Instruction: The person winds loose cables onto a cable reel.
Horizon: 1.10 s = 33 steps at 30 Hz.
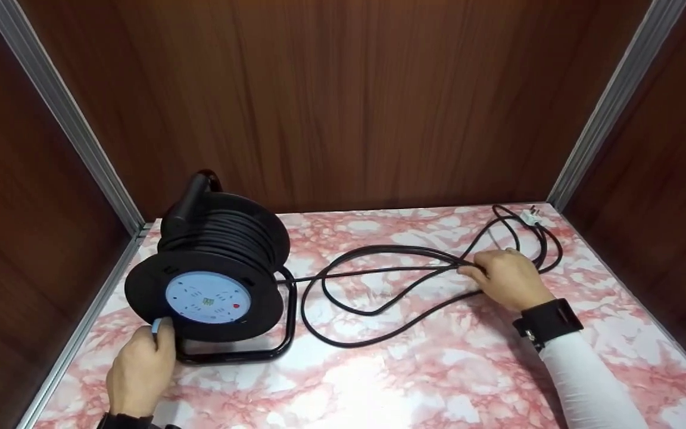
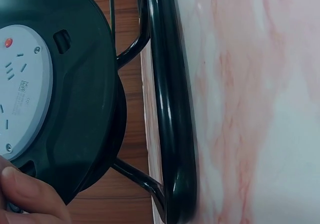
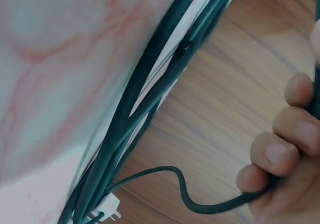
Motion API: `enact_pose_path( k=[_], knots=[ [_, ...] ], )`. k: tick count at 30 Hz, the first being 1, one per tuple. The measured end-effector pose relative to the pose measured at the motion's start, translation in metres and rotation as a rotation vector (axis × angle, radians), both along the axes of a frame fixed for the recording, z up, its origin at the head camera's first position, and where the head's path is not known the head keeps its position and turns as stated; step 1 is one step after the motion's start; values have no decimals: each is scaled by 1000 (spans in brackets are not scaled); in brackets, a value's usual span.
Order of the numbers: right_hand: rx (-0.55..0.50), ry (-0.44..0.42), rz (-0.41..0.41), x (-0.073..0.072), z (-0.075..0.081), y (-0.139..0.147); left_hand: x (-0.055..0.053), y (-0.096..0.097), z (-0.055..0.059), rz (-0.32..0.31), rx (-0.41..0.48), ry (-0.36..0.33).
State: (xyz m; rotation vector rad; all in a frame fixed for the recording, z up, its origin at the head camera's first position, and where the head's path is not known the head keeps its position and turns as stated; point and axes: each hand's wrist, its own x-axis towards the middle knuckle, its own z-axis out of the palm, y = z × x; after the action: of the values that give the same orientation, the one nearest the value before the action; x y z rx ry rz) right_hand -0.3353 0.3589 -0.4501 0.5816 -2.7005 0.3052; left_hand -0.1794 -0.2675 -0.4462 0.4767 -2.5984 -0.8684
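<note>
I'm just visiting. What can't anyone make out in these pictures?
Full shape of the blue piece: head view, partly covered by the left hand.
Rest of the socket panel: left wrist view, cut off by the left edge.
That panel's print: head view, too small.
Cable inside the right hand: right wrist view, hidden by curled fingers.

My left fingers (image 1: 165,338) are bent in a grip; my right arm (image 1: 590,375) stretches forward; my right fingers (image 3: 272,153) curl closed in a hold
</note>
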Motion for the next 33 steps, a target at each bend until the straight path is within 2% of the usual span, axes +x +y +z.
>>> enact_pose_path(
  k=[2, 5, 7, 9, 10, 15, 17, 19, 23, 25, 29, 33],
  knots=[
    [20, -108, 25, 1, -2, 0, -1, -1, 1, 4, 8, 4],
    [43, -324, 71, 2, -6, 0, -1, -1, 1, 13, 23, 9],
    [44, -417, 83, 2, -6, 0, -1, -2, 1, 19, 32, 9],
    [38, -420, 75, 2, -4, 2, -1, -3, 1, 18, 45, 11],
    [35, -387, 57, 2, -3, 3, -2, -4, 1, 15, 51, 12],
    [2, -109, -25, 2, 7, 10, -4, -5, 1, -4, 74, 16],
    [-7, -59, -29, 1, 8, 11, -4, -5, 2, -2, 76, 26],
    [-5, -104, -17, 1, 7, 11, -4, -5, 3, 4, 78, 42],
    [15, -345, 29, 0, 2, 10, -5, -6, 6, 8, 100, 76],
    [17, -416, 52, 0, 0, 9, -6, -6, 8, 8, 131, 87],
    [3, -426, 65, -2, -3, 6, -8, -5, 15, 1, 284, 78],
    [-9, -418, 82, 0, -6, 0, -11, -3, 28, 8, 424, 68]
  ],
)
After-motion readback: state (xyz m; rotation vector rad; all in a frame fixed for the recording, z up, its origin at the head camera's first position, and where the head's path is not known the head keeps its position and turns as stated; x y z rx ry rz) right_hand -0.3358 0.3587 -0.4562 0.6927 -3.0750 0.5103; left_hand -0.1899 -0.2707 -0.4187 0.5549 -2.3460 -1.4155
